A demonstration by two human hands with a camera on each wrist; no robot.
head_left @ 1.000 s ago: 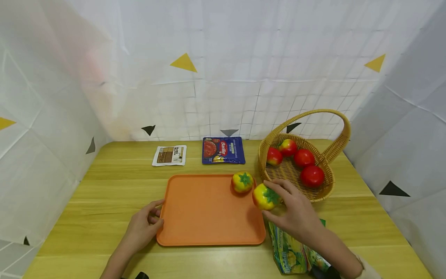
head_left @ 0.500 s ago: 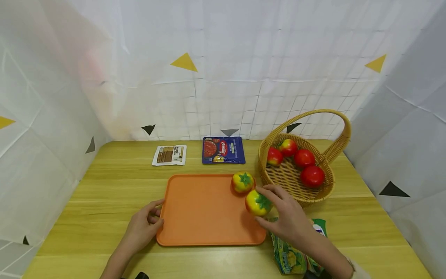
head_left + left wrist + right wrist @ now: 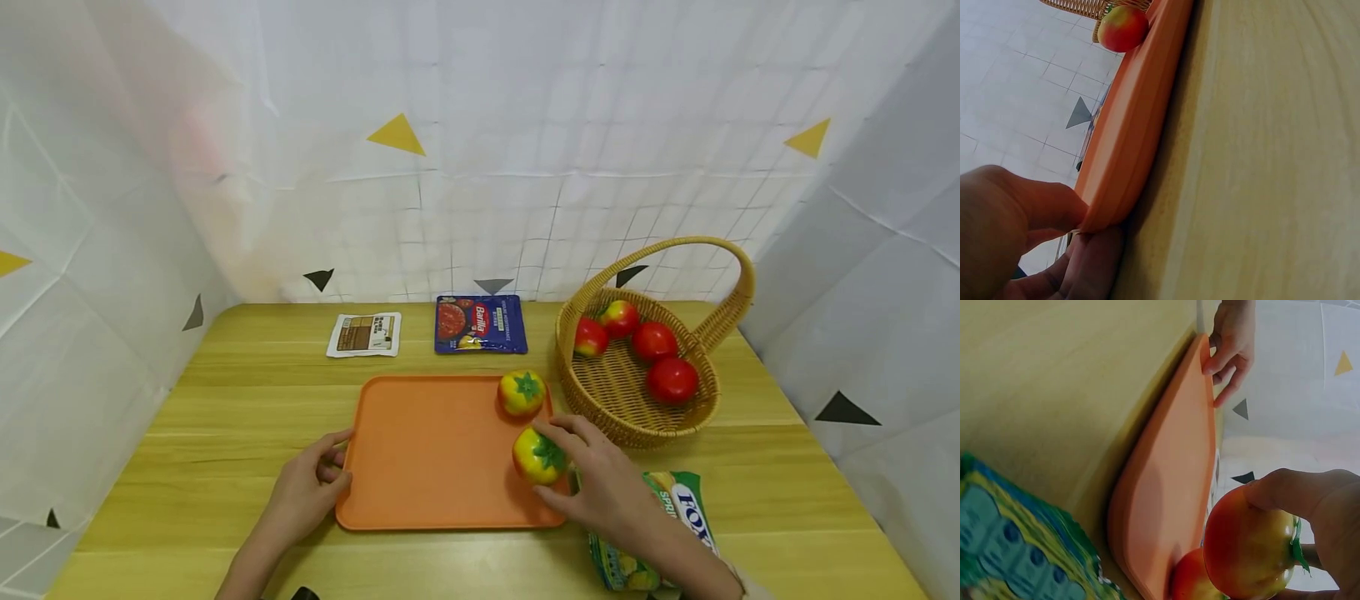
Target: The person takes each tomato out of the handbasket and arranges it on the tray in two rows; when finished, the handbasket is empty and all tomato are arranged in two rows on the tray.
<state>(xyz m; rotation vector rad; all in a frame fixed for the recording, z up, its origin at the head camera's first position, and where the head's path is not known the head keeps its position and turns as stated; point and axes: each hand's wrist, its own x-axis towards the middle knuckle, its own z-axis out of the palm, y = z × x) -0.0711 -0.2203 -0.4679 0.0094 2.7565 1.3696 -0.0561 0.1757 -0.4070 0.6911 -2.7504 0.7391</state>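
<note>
An orange tray (image 3: 435, 454) lies on the wooden table. My left hand (image 3: 307, 483) pinches its left rim, with the thumb and fingers on either side of the edge in the left wrist view. My right hand (image 3: 596, 475) grips a yellow-and-red tomato (image 3: 537, 457) with a green leafy top, over the tray's right side. The right wrist view shows this tomato (image 3: 1241, 544) between thumb and fingers, apparently raised off the tray. A similar tomato (image 3: 521, 393) rests in the tray's far right corner.
A wicker basket (image 3: 600, 412) with a tall handle and several red fruits stands right of the tray. A green snack bag (image 3: 678, 500) lies partly under my right forearm. Behind the tray lie a blue Barilla pouch (image 3: 482, 324) and a small white-and-brown packet (image 3: 364, 334).
My right hand has moved left and nearer to me with the tomato, from beside the basket to over the tray's right side. My left hand stays on the tray's rim.
</note>
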